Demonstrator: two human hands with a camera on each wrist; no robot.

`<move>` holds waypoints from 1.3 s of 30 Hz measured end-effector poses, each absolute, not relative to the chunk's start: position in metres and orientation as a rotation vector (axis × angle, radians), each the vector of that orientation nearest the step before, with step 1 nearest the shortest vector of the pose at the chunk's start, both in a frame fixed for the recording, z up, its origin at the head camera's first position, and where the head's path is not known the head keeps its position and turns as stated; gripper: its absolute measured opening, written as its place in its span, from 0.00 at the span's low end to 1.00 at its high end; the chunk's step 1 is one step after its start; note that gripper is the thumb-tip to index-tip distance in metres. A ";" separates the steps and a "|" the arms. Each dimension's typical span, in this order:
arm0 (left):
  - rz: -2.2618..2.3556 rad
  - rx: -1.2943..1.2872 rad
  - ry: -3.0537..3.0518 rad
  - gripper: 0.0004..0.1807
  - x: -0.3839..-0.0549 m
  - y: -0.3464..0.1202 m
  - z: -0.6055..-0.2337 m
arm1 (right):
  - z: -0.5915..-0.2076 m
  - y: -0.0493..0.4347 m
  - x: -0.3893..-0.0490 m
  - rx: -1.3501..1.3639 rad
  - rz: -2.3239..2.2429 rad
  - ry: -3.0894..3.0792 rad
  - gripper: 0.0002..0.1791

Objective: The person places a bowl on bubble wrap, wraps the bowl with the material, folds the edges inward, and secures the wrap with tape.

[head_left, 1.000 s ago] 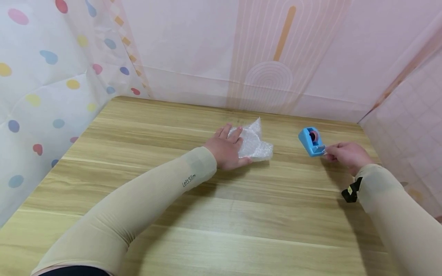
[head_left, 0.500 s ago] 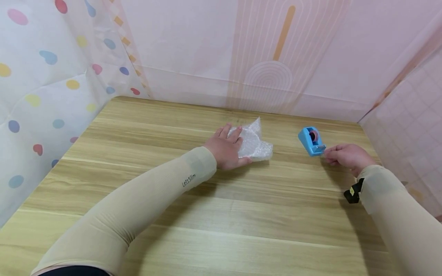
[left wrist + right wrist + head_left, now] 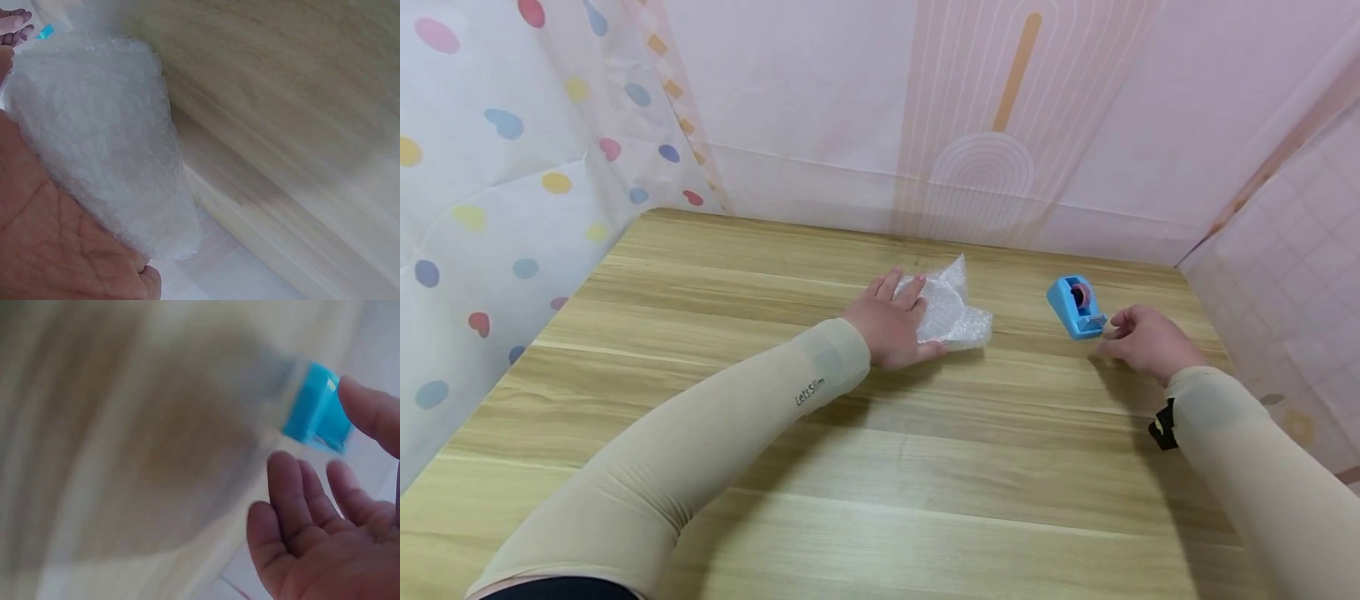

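Observation:
A crumpled sheet of bubble wrap (image 3: 949,312) lies near the back middle of the table, folded into a bundle; what may be inside is hidden. My left hand (image 3: 891,329) rests on its left part, fingers spread and straight. The left wrist view has the puffy wrap (image 3: 106,137) beside the palm. To the right stands a light blue tape dispenser (image 3: 1063,303) with a small roll in it. Just off its cutter end is my right hand (image 3: 1153,342). Thumb and fingers are apart in the right wrist view, near the dispenser (image 3: 312,409), with nothing visible between them.
The wooden table (image 3: 880,467) runs back to a pink patterned sheet (image 3: 820,108). A dotted sheet (image 3: 512,208) hangs on the left, and another pale sheet (image 3: 1292,275) borders the right side. A black strap piece (image 3: 1163,427) hangs under the right wrist.
My right hand's thumb and fingers have spread apart at the dispenser's cutter end, and its wrist has turned a little. The left hand, bubble wrap and dispenser stay in place.

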State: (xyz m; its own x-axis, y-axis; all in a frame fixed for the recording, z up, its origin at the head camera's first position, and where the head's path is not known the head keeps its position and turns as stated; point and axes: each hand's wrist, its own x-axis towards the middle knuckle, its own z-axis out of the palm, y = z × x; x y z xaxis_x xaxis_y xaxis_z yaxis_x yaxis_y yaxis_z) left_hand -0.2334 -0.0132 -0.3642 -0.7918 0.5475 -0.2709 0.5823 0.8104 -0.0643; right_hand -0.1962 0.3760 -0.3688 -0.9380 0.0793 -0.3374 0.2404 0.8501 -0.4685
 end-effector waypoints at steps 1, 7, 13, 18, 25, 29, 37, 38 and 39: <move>-0.210 0.875 2.757 0.53 -0.233 -0.013 -0.364 | -0.371 0.374 -0.196 0.244 -0.733 2.745 0.38; -0.197 0.878 2.752 0.53 -0.233 -0.013 -0.364 | -0.379 0.366 -0.195 0.252 -0.673 2.893 0.23; -0.210 0.871 2.752 0.53 -0.233 -0.012 -0.365 | -0.373 0.366 -0.192 0.255 -0.743 2.831 0.22; -0.221 0.861 2.754 0.53 -0.234 -0.012 -0.365 | -0.367 0.368 -0.191 0.299 -0.725 2.817 0.33; -0.215 0.850 2.746 0.53 -0.234 -0.011 -0.365 | -0.361 0.368 -0.195 0.237 -0.670 2.845 0.33; -0.212 0.846 2.743 0.53 -0.234 -0.011 -0.364 | -0.360 0.368 -0.197 0.209 -0.702 2.830 0.32; -0.207 0.846 2.739 0.53 -0.234 -0.012 -0.363 | -0.360 0.370 -0.198 0.155 -0.744 2.778 0.32; -0.205 0.845 2.739 0.53 -0.234 -0.012 -0.363 | -0.360 0.370 -0.199 0.149 -0.746 2.773 0.31; -0.205 0.846 2.739 0.53 -0.234 -0.012 -0.363 | -0.360 0.371 -0.199 0.141 -0.745 2.768 0.31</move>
